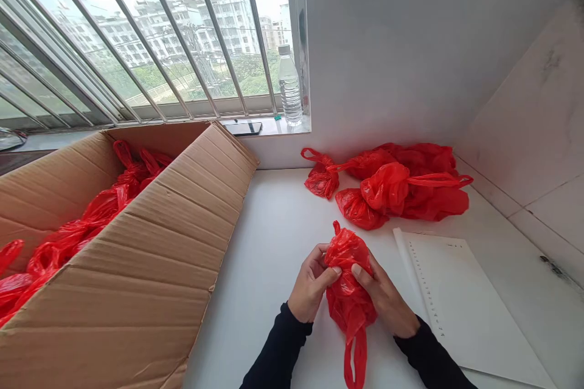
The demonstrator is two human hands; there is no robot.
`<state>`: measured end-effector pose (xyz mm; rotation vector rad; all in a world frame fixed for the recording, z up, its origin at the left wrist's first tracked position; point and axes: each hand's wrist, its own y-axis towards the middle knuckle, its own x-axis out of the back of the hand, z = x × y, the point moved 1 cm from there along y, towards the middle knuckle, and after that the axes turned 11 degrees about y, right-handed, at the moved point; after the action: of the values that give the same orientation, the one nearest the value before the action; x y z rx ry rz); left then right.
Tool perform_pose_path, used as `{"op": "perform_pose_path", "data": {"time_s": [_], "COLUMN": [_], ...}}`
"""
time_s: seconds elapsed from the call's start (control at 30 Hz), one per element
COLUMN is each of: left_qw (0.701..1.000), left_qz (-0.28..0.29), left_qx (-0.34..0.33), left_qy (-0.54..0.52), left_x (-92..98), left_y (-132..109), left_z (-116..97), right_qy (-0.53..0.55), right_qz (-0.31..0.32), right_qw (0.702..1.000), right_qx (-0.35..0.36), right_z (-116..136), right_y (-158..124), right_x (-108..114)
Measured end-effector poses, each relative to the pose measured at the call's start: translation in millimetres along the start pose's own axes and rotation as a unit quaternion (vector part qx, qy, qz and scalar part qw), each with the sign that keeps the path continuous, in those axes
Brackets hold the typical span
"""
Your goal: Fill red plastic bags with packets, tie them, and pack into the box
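Between my two hands is a crumpled red plastic bag (pixel 350 295), held just over the white tabletop. My left hand (pixel 312 282) grips its left side, thumb pressed on the front and fingers behind. On the right side, my right hand (pixel 383 295) holds it the same way, with most of its fingers hidden behind the plastic. One handle loop hangs down toward me, and a smaller loop sticks up at the far end. What the bag contains, if anything, I cannot make out.
Several red plastic bags (pixel 401 185) lie bunched against the wall. An open cardboard box (pixel 150 243) with more red bags stands at left. A spiral-holed notebook (pixel 474 298) lies at right. On the windowsill are a clear bottle (pixel 290 88) and a phone (pixel 244 128).
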<state>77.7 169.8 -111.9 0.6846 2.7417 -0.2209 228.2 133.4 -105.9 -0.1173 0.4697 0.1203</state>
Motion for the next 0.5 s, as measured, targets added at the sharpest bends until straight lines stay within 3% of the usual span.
{"op": "perform_pose_path", "data": {"time_s": [0.27, 0.5], "left_qw": [0.999, 0.999], "left_qz": [0.027, -0.015], "left_qx": [0.022, -0.001], "left_qy": [-0.031, 0.051], "left_x": [3.3, 5.9], "left_y": [-2.3, 2.0], "left_z": [-0.8, 4.4], "right_qy": [0.002, -0.053], "right_qz": [0.039, -0.077], "right_qw": [0.999, 0.995], "right_qx": [-0.006, 0.040], "right_z": [-0.3, -19.2], "right_y": [-1.7, -0.4], "right_x": [1.7, 13.2]}}
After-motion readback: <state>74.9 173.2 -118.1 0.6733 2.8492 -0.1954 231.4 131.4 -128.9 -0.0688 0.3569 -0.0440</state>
